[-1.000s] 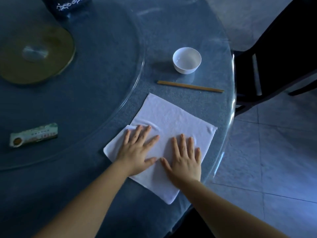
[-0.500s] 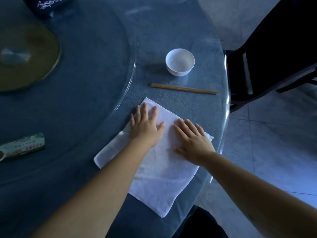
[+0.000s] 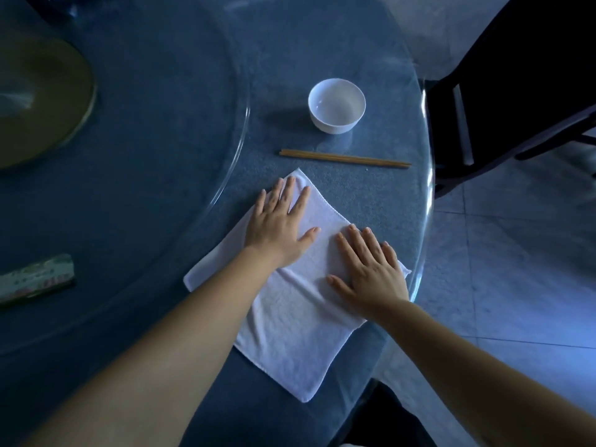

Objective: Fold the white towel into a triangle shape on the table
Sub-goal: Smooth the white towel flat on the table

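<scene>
The towel lies flat near the table edge; the right hand and left hand, fingers spread, gripping nothing, have slid outward (smoothing, folding not begun), short of the chopsticks.

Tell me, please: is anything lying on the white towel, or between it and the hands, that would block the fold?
Nothing visible does. The left hand and right hand lie flat, directly on the white towel. The chopsticks and bowl lie beyond its far corner, apart from it.
</scene>
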